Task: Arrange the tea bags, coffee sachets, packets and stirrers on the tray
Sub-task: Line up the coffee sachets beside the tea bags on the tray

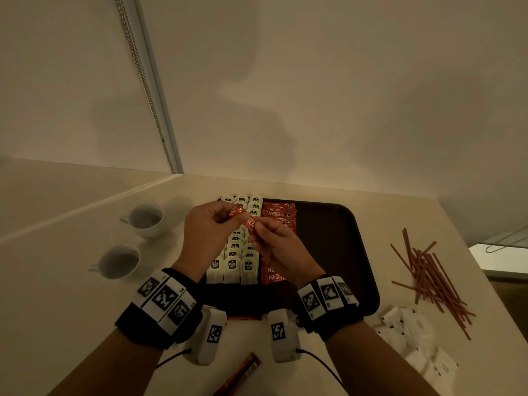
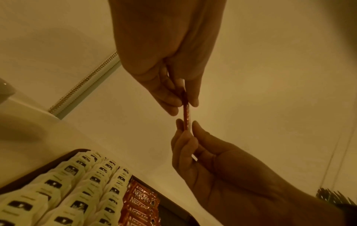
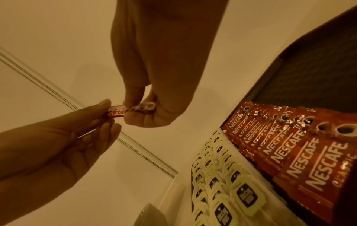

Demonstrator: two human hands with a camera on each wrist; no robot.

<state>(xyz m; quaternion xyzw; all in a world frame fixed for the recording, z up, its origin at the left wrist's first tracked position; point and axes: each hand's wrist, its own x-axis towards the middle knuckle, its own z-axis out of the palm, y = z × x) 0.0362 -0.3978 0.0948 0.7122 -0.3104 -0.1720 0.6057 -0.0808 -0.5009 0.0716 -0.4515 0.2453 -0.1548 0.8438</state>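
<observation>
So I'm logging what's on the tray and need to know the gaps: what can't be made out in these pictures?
- Middle of the tea bag rows, head view: hidden by both hands.
- Middle of the coffee sachet column, head view: covered by the right hand.
- Tray near edge: behind the wrist cameras.
- White packets, head view: print too small to read.
- Loose sachet on the counter: cut off by the bottom edge.
</observation>
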